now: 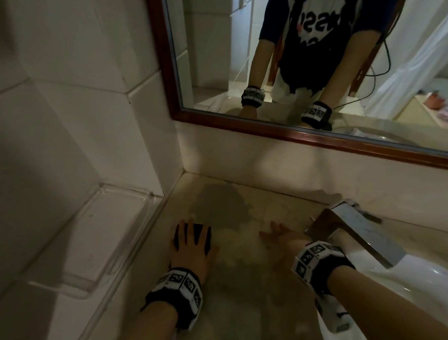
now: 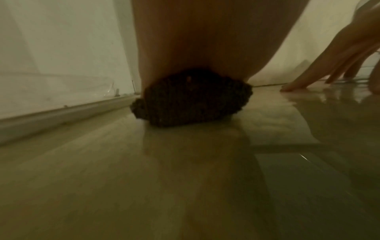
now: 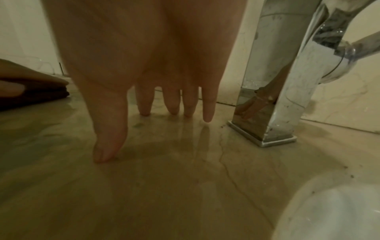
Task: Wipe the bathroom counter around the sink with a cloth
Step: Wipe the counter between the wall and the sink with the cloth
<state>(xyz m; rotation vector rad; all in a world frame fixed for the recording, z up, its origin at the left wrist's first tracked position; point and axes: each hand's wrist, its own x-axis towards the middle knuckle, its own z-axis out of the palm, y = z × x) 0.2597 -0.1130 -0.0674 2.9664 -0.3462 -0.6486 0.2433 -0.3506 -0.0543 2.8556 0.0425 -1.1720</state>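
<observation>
A dark folded cloth lies on the beige marble counter near the left wall. My left hand presses flat on it with straight, spread fingers. In the left wrist view the cloth bulges out under my palm. My right hand rests on the bare counter left of the tap, fingers straight, tips touching the stone. It holds nothing. The white sink sits at the right.
A chrome tap stands just right of my right hand, its base on the counter. A damp dark patch marks the back corner. A clear shelf juts from the left wall. A wood-framed mirror hangs behind.
</observation>
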